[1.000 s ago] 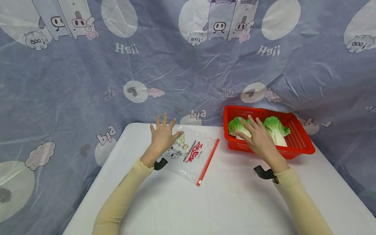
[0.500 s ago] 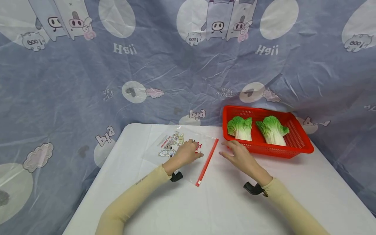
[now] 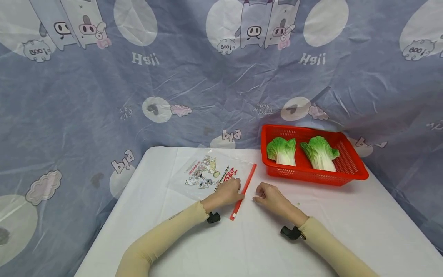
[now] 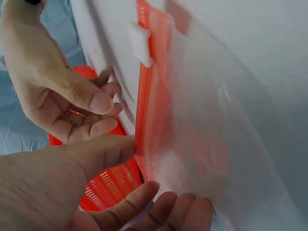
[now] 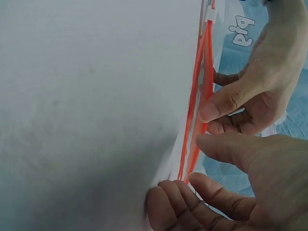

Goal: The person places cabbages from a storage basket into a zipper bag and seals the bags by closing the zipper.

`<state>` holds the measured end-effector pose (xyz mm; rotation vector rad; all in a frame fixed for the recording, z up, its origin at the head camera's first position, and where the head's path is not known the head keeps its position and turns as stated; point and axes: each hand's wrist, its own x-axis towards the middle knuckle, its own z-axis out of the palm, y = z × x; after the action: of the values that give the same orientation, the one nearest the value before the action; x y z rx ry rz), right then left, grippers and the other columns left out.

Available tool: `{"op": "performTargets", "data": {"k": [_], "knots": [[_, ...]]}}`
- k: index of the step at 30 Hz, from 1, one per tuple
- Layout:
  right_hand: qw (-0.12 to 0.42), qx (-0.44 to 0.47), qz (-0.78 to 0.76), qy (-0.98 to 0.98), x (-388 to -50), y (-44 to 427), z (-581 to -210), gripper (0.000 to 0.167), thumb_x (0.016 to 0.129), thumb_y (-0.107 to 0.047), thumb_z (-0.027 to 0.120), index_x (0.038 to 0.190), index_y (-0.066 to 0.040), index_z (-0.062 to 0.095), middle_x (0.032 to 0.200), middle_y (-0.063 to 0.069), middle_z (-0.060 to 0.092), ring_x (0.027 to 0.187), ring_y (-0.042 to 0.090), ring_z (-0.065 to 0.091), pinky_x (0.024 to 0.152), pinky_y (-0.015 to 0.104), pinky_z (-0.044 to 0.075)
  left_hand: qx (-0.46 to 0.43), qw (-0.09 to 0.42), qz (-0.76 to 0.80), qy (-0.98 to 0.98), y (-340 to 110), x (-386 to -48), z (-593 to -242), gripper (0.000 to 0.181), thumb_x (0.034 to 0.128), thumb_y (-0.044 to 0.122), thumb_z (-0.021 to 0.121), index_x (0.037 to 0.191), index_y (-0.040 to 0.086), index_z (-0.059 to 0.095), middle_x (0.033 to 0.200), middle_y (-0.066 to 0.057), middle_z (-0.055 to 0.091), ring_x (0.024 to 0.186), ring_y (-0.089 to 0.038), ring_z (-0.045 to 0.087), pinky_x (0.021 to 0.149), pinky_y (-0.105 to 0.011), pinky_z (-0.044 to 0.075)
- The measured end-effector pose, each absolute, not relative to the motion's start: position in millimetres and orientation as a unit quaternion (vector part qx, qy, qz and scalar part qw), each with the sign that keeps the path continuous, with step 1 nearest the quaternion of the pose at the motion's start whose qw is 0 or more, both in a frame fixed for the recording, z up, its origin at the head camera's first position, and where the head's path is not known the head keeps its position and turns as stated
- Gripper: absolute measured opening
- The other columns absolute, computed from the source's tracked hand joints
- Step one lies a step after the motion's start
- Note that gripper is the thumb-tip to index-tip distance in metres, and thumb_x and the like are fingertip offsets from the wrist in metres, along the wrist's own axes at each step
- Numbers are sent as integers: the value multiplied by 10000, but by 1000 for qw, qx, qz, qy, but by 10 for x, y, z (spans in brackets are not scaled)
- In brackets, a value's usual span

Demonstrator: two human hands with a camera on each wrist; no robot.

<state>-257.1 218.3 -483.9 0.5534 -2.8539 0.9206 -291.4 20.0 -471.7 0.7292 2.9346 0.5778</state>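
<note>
White tabletop (image 3: 256, 250), hands (image 3: 227, 192) at bag (image 3: 204, 173)

A grey-blue sheet (image 3: 194, 69) hangs behind the tabletop (image 3: 242, 250) and drops past its left and right edges; its creases and folds catch a dull sheen; printed across it are paired cartoon animals (image 3: 254, 30), pale ovals (image 3: 326, 23), white "Haii" lettering (image 3: 312, 59) and puffs reading "BOO" (image 3: 226, 46); lower down come pink clouds (image 3: 181, 110), dark hearts (image 3: 153, 109) and upside-down "Pig" letters (image 3: 232, 135); the tabletop is white, with faint crease lines and a rounded far left corner; light falls soft and diffuse, leaving blurred shadows (image 5: 110, 192); in the wrist views the white looks greyer, the sheet bluer.
</note>
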Motion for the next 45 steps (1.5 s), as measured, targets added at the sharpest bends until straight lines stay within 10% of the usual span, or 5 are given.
{"op": "performTargets", "data": {"k": [21,31,37,45], "knots": [[-1,101,384,-918,-2829,1954,-4851,200,916,-195,648,897,-11,724,717,62,677,603,86,553,545,219,433,205,41,341,917,28,-2903,-4646,228,780,44,708,698,78,498,621,9,485,466,-75,467,418,-196,375],[-56,19,582,-811,-2970,1854,-4903,186,924,-52,619,990,121,604,744,201,686,608,197,682,606,355,595,198,41,430,880,-75,-2816,-4425,412,813,-56,660,1203,-58,526,715,-112,644,421,-103,592,437,-240,489],[-58,-7,623,-780,-3018,1729,-4889,209,904,-31,640,1031,131,607,695,99,681,601,229,701,641,399,597,166,4,488,857,-194,-2859,-4313,126,918,81,645,934,-40,617,633,-119,594,395,-216,620,429,-386,538],[-59,-16,621,-782,-3067,1623,-4894,167,892,-46,661,968,101,641,690,161,688,548,159,663,595,361,595,125,-92,484,861,-453,-2879,-3989,118,883,43,593,772,39,555,578,-98,610,402,-261,617,367,-284,490]]}}
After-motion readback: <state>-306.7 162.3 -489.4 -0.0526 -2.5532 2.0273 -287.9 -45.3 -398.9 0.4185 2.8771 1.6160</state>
